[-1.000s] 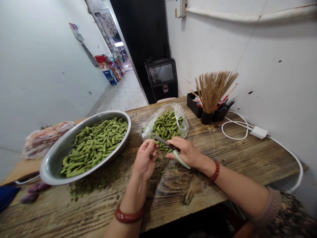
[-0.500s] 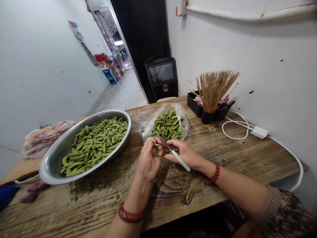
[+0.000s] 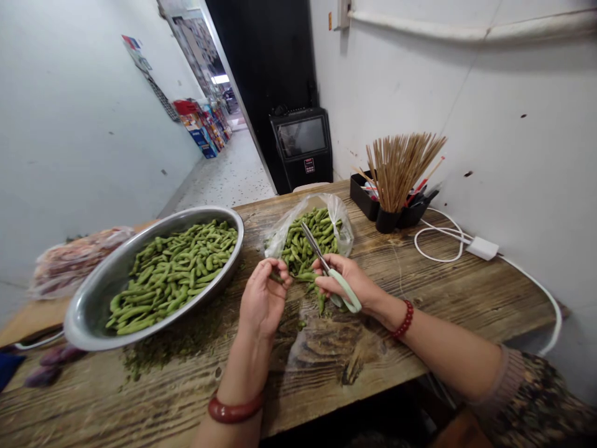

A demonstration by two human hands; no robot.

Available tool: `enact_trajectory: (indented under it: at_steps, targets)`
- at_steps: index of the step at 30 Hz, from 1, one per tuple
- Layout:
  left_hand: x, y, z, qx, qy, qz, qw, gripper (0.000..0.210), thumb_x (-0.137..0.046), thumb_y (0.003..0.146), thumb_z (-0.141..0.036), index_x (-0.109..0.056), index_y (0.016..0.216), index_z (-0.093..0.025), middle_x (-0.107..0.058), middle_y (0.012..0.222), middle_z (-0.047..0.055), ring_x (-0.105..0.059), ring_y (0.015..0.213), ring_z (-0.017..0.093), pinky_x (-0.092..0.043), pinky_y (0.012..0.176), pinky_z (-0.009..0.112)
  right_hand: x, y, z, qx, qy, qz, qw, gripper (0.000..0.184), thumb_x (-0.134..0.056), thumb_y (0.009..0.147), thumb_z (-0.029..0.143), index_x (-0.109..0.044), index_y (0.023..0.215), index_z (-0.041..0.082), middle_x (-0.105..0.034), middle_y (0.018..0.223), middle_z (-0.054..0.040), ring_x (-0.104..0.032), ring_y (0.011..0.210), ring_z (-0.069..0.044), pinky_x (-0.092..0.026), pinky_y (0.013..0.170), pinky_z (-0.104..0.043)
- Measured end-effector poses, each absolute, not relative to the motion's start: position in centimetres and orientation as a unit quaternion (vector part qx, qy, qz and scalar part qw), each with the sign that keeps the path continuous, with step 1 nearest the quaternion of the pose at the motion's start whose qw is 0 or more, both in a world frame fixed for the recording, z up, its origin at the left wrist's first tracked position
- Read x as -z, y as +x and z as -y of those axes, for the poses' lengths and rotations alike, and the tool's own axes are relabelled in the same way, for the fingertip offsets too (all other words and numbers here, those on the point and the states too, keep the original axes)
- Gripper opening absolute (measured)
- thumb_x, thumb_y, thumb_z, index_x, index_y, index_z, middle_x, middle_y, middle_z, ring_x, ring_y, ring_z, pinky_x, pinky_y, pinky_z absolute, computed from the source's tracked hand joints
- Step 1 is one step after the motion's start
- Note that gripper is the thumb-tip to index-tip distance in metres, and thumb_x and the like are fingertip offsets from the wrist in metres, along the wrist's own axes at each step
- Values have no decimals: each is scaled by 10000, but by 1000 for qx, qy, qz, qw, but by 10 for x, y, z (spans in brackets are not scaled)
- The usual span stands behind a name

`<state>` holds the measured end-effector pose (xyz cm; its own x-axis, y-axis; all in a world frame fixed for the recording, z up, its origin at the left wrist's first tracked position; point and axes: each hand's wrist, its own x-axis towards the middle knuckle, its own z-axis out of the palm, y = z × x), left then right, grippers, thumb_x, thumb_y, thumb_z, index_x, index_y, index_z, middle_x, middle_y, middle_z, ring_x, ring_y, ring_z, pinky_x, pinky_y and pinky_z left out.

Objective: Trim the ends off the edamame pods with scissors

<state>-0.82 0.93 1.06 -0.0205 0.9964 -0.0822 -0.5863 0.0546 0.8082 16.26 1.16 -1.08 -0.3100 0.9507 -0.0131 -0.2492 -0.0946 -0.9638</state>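
My left hand [image 3: 265, 297] is closed in a pinch around a green soybean pod [image 3: 277, 277], mostly covered by the fingers. To its right, my right hand [image 3: 347, 280] grips scissors [image 3: 344, 287] with pale green handles, their blades pointing up and away over the pods. A clear plastic bag [image 3: 280, 239] full of green pods lies on its side just beyond both hands, its mouth towards me. Several pods [image 3: 321, 300] have spilled onto the wood by my right hand. At left stands a large metal basin [image 3: 88, 311] heaped with more pods.
Trimmed green bits [image 3: 158, 354] litter the wooden table [image 3: 186, 398] below the basin. Bagged pinkish food [image 3: 79, 258] sits behind the basin. At the right are a black holder [image 3: 366, 199] with brown sticks [image 3: 401, 168] and a white cable with an adapter [image 3: 483, 247].
My hands have moved apart, the left one towards the basin with the pod. The scissors have left the pod and now point more upright. Spilled pods show between the hands.
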Motion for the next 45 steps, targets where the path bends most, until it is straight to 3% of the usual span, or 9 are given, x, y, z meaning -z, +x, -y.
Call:
enact_trajectory:
  at_steps: [2,5,8,15,20,23,33,45]
  targets:
    - [-10,-6,-7,-571,322,-391,645,146,-705,732,-232,-647,838,-150,-495,605,-40,-380,471,46,-304,421,151,7,165,-12,-668,-349,462,468,338,-731,661,285,-549,921,169,-536,811,36,-556,540,-52,-443,454,-168]
    - [-9,2,-1,-489,402,-412,656,272,-728,718,-238,-690,967,-138,-396,517,-66,-275,453,40,-213,412,159,6,167,-13,-684,-329,454,466,395,-760,653,349,-548,933,168,-531,789,42,-554,540,-50,-444,447,-159]
    - [-7,6,3,-462,464,-417,631,311,-725,729,-268,-703,1013,-143,-470,560,-40,-286,487,46,-227,441,175,8,167,-13,-682,-325,467,459,419,-765,656,383,-549,940,164,-546,773,39,-545,523,-49,-447,443,-162]
    - [-8,3,1,-504,462,-422,595,162,-725,730,-270,-647,810,-153,-580,680,-19,-375,486,37,-261,449,166,14,168,-15,-617,-341,557,440,401,-727,706,391,-565,998,170,-568,801,16,-558,581,-80,-455,513,-203]
    - [-14,0,0,-521,453,-434,578,165,-718,734,-272,-612,796,-163,-625,685,-11,-421,459,41,-260,428,156,5,179,-17,-398,-365,727,424,438,-773,676,357,-604,1029,159,-586,901,-35,-559,808,-165,-467,744,-299]
    - [-13,-2,-1,-538,444,-449,558,176,-750,693,-258,-636,784,-157,-599,627,-25,-379,432,34,-240,414,159,4,182,-19,-313,-334,792,405,505,-794,661,377,-591,1062,148,-563,917,-49,-537,833,-183,-451,759,-309]
    - [-12,-2,-1,-534,505,-459,499,130,-765,670,-229,-732,772,-155,-683,728,31,-510,581,108,-333,494,201,14,183,-18,-285,-291,828,385,596,-773,676,464,-560,1147,167,-548,931,-51,-524,806,-178,-450,717,-290]
    - [-12,-5,-3,-526,511,-468,493,112,-757,675,-227,-718,749,-152,-674,710,24,-521,609,117,-352,507,194,15,181,-19,-269,-296,829,390,370,-738,749,367,-610,1021,151,-528,801,-14,-479,699,-140,-413,641,-252]
